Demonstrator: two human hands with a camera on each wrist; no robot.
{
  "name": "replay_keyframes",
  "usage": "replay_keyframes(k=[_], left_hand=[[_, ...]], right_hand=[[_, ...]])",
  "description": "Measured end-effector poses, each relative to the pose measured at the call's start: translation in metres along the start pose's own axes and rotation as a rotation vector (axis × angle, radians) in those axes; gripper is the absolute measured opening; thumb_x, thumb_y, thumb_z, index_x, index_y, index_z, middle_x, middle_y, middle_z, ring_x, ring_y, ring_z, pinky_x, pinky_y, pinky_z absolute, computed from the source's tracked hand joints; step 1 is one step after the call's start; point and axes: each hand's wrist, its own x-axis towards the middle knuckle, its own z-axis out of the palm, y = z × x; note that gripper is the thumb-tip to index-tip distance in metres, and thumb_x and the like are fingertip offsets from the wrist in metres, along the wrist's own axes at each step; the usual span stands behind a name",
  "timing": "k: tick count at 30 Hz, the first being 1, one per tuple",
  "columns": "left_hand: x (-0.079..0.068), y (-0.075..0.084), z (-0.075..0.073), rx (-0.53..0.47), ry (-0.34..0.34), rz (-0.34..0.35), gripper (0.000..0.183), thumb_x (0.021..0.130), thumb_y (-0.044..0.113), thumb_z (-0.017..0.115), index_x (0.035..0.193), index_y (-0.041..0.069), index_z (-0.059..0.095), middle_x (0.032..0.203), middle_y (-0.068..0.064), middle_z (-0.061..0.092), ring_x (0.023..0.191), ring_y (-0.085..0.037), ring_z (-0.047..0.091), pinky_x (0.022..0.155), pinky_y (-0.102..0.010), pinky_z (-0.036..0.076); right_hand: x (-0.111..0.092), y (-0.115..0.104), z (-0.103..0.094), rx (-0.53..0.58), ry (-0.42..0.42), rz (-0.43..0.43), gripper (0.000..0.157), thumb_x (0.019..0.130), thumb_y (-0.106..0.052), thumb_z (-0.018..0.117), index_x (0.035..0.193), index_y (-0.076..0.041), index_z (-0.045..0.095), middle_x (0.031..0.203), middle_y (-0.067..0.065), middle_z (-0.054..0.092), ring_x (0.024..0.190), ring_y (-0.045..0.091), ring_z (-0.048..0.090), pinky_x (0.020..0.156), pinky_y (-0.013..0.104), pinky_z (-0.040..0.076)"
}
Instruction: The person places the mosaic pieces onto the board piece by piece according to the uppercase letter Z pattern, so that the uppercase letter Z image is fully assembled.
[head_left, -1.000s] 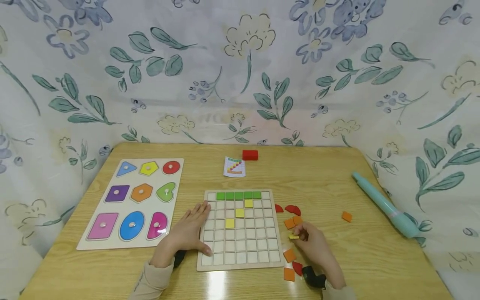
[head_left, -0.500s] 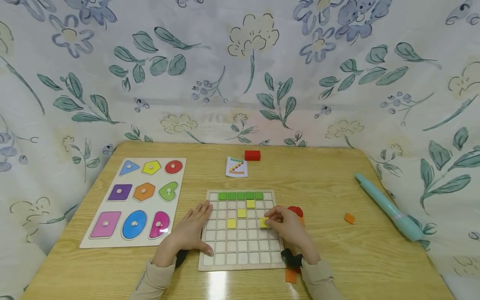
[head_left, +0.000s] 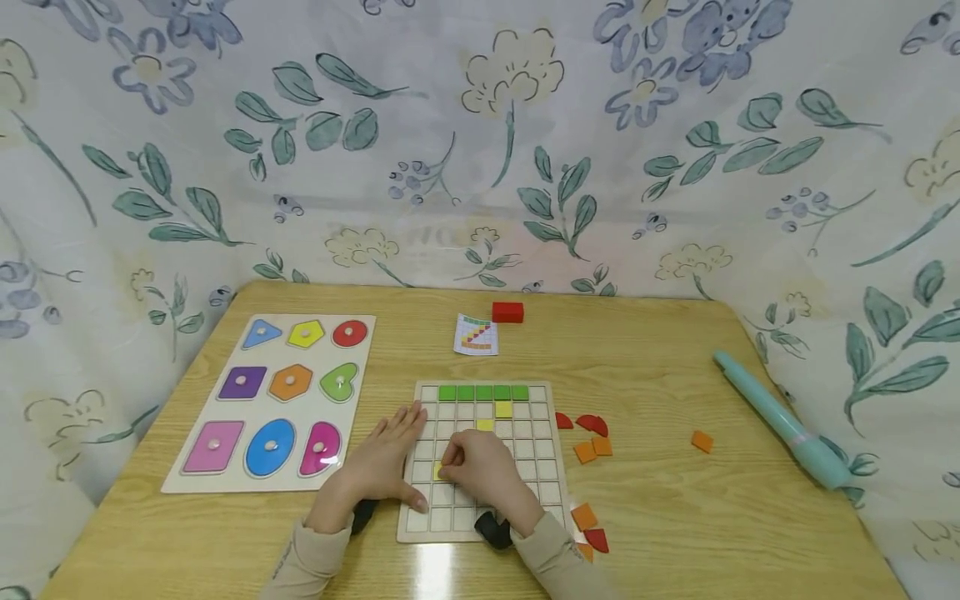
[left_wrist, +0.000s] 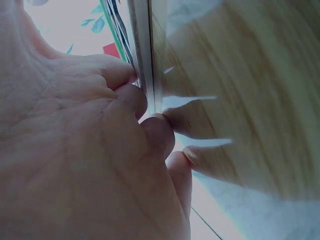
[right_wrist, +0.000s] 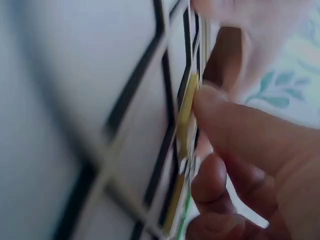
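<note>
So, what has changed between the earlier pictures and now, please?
The right hand has carried a yellow tile leftward, from beside the grid board to the board's left part, and still pinches it. The left hand stays at the board's left edge; the green tiles stay in their row.

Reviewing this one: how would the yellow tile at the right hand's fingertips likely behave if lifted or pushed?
The yellow tile looks thin with a straight edge, so it is probably stiff. Being small beside the right hand, it is likely light. Its flat shape suggests sliding rather than rolling, though the grid board's lines might catch it.
</note>
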Motion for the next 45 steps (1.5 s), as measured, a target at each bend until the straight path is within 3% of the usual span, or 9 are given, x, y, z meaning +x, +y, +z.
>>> replay_keyframes(k=[4,10,15,18,21,27,36,45], left_hand=[[0.000,0.001,-0.001,-0.003,0.000,-0.008,0.130,0.056,0.052,0.087,0.153,-0.003,0.019,0.162,-0.021,0.012,0.149,-0.041,0.011,0.121,-0.059,0.011],[0.001,0.002,0.000,-0.025,-0.001,-0.007,0.130,0.056,0.051,0.088,0.152,-0.003,0.019,0.162,-0.020,0.012,0.150,-0.041,0.010,0.121,-0.059,0.010],[0.002,-0.001,0.001,-0.015,-0.005,-0.013,0.130,0.056,0.049,0.089,0.153,-0.003,0.018,0.162,-0.020,0.013,0.150,-0.040,0.010,0.121,-0.059,0.009],[0.001,-0.002,0.001,-0.004,-0.008,-0.011,0.130,0.056,0.050,0.089,0.153,-0.002,0.018,0.162,-0.019,0.013,0.150,-0.040,0.010,0.121,-0.058,0.010],[0.000,-0.003,0.000,-0.004,-0.005,-0.007,0.130,0.057,0.050,0.088,0.153,-0.003,0.018,0.162,-0.020,0.013,0.150,-0.041,0.010,0.121,-0.059,0.010],[-0.001,-0.002,-0.001,0.001,0.001,-0.005,0.131,0.057,0.051,0.088,0.153,-0.003,0.017,0.162,-0.021,0.013,0.149,-0.041,0.010,0.121,-0.060,0.011],[-0.005,0.004,-0.003,-0.009,-0.006,-0.012,0.130,0.057,0.049,0.088,0.152,-0.004,0.018,0.161,-0.022,0.014,0.149,-0.042,0.011,0.120,-0.060,0.010],[-0.003,0.003,-0.002,-0.013,-0.010,-0.008,0.130,0.057,0.050,0.088,0.153,-0.004,0.017,0.161,-0.022,0.012,0.150,-0.042,0.010,0.121,-0.059,0.009]], right_hand=[[0.001,-0.005,0.003,-0.061,-0.017,-0.009,0.017,0.077,-0.024,0.081,0.073,-0.018,0.066,0.073,-0.008,0.053,0.061,0.000,0.043,0.054,0.016,0.038],[-0.001,0.018,-0.013,0.171,-0.042,-0.012,0.013,0.086,-0.023,0.073,0.091,-0.012,0.069,0.077,-0.005,0.062,0.064,0.003,0.050,0.057,0.017,0.043],[-0.006,0.050,-0.044,0.227,0.101,0.069,0.014,0.088,-0.017,0.070,0.099,-0.007,0.068,0.085,0.001,0.065,0.073,0.008,0.055,0.064,0.017,0.046],[-0.012,0.069,-0.063,0.209,0.211,0.146,0.015,0.086,-0.010,0.072,0.100,-0.005,0.068,0.087,0.004,0.067,0.074,0.010,0.056,0.064,0.017,0.046],[-0.018,0.086,-0.078,0.174,0.260,0.202,0.018,0.085,-0.005,0.072,0.102,-0.003,0.069,0.089,0.007,0.067,0.075,0.012,0.056,0.064,0.019,0.045],[-0.025,0.106,-0.093,0.078,0.242,0.227,0.022,0.082,-0.004,0.074,0.104,0.000,0.069,0.096,0.011,0.069,0.081,0.017,0.058,0.071,0.026,0.047],[-0.020,0.105,-0.093,-0.015,0.196,0.223,0.026,0.080,0.000,0.073,0.106,-0.001,0.071,0.096,0.009,0.070,0.084,0.019,0.060,0.077,0.034,0.051],[-0.020,0.111,-0.097,0.027,0.212,0.213,0.012,0.080,0.003,0.072,0.088,0.000,0.064,0.079,0.008,0.061,0.071,0.015,0.054,0.063,0.024,0.045]])
